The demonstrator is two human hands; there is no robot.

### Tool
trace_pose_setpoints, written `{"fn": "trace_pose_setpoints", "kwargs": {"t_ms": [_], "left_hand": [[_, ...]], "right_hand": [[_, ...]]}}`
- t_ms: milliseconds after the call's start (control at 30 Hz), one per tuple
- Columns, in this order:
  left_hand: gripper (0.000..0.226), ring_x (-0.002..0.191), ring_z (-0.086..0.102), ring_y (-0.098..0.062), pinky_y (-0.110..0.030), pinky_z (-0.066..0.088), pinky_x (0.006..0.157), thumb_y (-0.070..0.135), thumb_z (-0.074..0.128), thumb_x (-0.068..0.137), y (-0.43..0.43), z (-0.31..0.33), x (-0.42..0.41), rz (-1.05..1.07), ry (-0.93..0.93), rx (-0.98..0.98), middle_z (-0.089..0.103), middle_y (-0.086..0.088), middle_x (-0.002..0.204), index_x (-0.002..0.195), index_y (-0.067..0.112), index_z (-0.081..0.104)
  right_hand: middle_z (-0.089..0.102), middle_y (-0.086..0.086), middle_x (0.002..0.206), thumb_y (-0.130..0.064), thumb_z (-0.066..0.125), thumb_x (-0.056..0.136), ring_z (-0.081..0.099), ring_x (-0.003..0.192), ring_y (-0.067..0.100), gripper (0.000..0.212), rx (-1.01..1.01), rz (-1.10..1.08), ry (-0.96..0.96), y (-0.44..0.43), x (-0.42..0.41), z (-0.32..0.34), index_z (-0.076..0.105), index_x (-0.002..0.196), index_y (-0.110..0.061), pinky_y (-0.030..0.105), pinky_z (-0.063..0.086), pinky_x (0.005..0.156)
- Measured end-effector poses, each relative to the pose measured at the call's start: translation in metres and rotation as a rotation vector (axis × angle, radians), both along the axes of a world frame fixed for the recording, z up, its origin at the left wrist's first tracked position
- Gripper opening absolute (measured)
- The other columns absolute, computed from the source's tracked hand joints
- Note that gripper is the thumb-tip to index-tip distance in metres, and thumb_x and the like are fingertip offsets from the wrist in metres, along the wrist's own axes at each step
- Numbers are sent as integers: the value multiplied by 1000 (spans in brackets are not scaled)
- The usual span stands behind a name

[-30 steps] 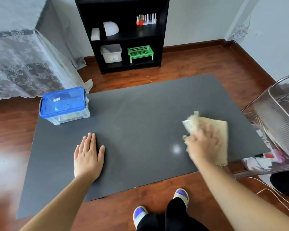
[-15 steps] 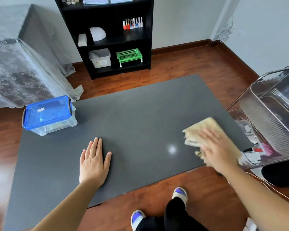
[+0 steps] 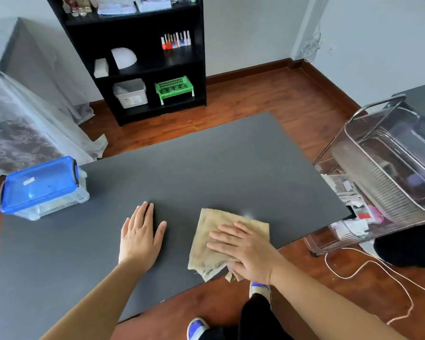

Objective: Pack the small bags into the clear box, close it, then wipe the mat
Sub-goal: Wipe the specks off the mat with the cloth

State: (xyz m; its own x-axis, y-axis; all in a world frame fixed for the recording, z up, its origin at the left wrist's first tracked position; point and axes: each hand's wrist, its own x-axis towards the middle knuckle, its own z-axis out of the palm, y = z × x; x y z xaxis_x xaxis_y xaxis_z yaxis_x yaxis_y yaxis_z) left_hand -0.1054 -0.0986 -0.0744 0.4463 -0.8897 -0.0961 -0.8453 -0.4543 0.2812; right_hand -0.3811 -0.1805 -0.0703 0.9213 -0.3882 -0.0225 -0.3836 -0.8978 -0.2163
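Observation:
The dark grey mat (image 3: 206,173) covers the floor in front of me. At its far left corner stands the clear box (image 3: 44,190) with its blue lid shut; what is inside cannot be made out. A beige cloth (image 3: 221,227) lies near the mat's front edge. My right hand (image 3: 245,249) presses flat on the cloth, fingers spread. My left hand (image 3: 140,238) rests flat on the bare mat just left of the cloth, holding nothing.
A black shelf unit (image 3: 138,57) with a green basket (image 3: 174,88) stands against the far wall. A clear wheeled cart (image 3: 383,175) sits off the mat's right edge, a thin cable (image 3: 368,263) on the wood floor below it. Lace-draped furniture (image 3: 22,128) is at left.
My right hand has slid the cloth leftward along the mat's front edge, from the right side toward the middle. My left hand has stayed flat on the mat. The view has shifted.

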Motion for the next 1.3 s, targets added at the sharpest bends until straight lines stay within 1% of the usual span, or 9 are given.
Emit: {"fn": "trace_pose_setpoints", "kwargs": {"t_ms": [233, 400, 467, 667, 800, 900, 1100, 1167, 1300], "left_hand": [[62, 146, 5, -18, -36, 3, 119, 47, 27, 95, -8, 0, -17, 31, -12, 16, 12, -3, 159, 149, 16, 16], [64, 146, 5, -20, -37, 3, 119, 46, 28, 95, -18, 2, -28, 61, -7, 19, 11, -5, 159, 148, 13, 16], [63, 146, 6, -19, -36, 3, 119, 47, 28, 95, -26, 3, -32, 36, 1, 15, 11, -4, 159, 148, 14, 16], [63, 146, 8, -19, -36, 6, 119, 49, 27, 95, -60, 4, -41, -36, 14, 18, 11, -3, 159, 148, 17, 16], [62, 146, 8, -19, -38, 6, 119, 47, 28, 95, -85, 6, -47, -7, 18, 13, 12, -3, 158, 148, 16, 18], [62, 146, 5, -18, -38, 3, 118, 48, 28, 95, -100, 6, -51, 16, 11, 23, 11, -2, 159, 148, 17, 17], [64, 146, 0, -16, -37, 1, 118, 51, 24, 94, -111, -2, -49, 20, -59, 43, 8, 0, 159, 149, 19, 12], [63, 146, 3, -15, -36, 2, 117, 50, 24, 94, -112, -5, -49, 26, -86, 40, 12, 1, 159, 148, 21, 14], [49, 137, 27, -19, -39, 17, 111, 43, 34, 95, -120, -2, -44, 105, -57, -51, 36, 1, 148, 138, 21, 38]], "right_hand": [[36, 6, 152, -27, 43, 94, 25, 143, 25, 48, 22, -900, -24, -109, -121, -2, 39, 141, -21, 43, 16, 118], [18, 6, 159, -35, 42, 95, 11, 146, 30, 56, 184, -1378, -67, -114, -38, 7, 27, 148, -24, 49, 11, 116], [23, 4, 157, -34, 47, 91, 15, 145, 29, 57, 130, -1209, -88, -85, 3, 3, 31, 146, -27, 48, 12, 114], [30, -16, 153, -39, 40, 91, 23, 144, 14, 50, 85, -72, -5, -40, -9, -3, 33, 141, -41, 42, 12, 119], [32, -14, 150, -31, 50, 88, 25, 143, 14, 53, 67, -285, 2, -95, -89, -1, 39, 140, -36, 36, 15, 118], [33, -7, 150, -38, 34, 91, 26, 142, 19, 50, 66, -587, -9, -122, -132, 3, 34, 140, -30, 34, 12, 116], [23, -1, 157, -39, 39, 94, 17, 146, 24, 54, 15, -996, 47, -186, -75, -3, 28, 147, -31, 43, 19, 115], [19, -4, 159, -41, 40, 94, 13, 146, 24, 55, 32, -948, 67, -203, -29, 3, 25, 147, -34, 44, 15, 115], [13, -8, 160, -41, 33, 93, 9, 147, 23, 55, 95, -489, 74, -166, 37, 1, 20, 146, -40, 45, 9, 117]]}}
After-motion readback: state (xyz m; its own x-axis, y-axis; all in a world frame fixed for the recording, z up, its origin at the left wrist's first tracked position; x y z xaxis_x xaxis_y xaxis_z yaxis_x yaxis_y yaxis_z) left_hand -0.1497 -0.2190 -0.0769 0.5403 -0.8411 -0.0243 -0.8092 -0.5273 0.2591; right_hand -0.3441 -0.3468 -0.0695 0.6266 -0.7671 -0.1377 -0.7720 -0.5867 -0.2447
